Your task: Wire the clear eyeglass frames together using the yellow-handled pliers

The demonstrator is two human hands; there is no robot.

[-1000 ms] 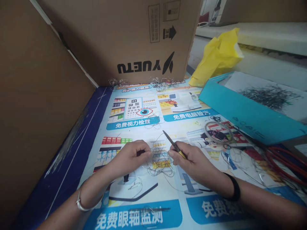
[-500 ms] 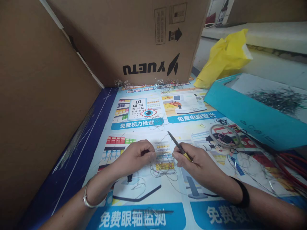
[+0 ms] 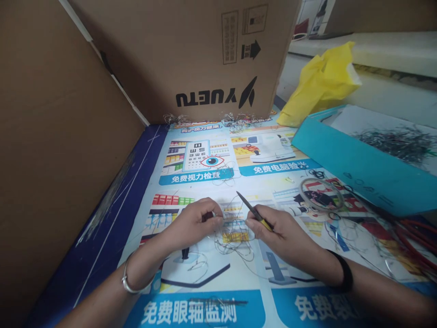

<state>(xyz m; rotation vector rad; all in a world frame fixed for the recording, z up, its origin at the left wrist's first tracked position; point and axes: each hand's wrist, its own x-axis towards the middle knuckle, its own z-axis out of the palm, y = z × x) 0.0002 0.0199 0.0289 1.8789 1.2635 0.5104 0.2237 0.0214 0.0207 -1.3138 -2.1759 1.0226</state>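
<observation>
Thumb and fingertips pinched together, my left hand [image 3: 196, 223] is closed on a tangle of thin wire [image 3: 234, 246] at its right edge. The loops lie over the printed sheet and spread between both hands. My right hand [image 3: 280, 232] is wrapped around a slim pointed tool [image 3: 251, 207] with a dark tip and a yellow-and-black grip. Its tip points up and to the left, above the wire. The right thumb and forefinger also meet at the tangle's right side; whether they pinch a strand is too fine to tell.
Cardboard panels [image 3: 218, 50] stand at the left and back, with wire clumps [image 3: 239, 120] along the foot. A blue box [image 3: 341, 159] of fine dark strands is on the right, near a yellow bag [image 3: 317, 86], a clear ring [image 3: 321, 193] and red-handled tools [image 3: 413, 241].
Both hands stay close to the wire with nearly the same grip. The pointed tool's tip has shifted slightly left and down.
</observation>
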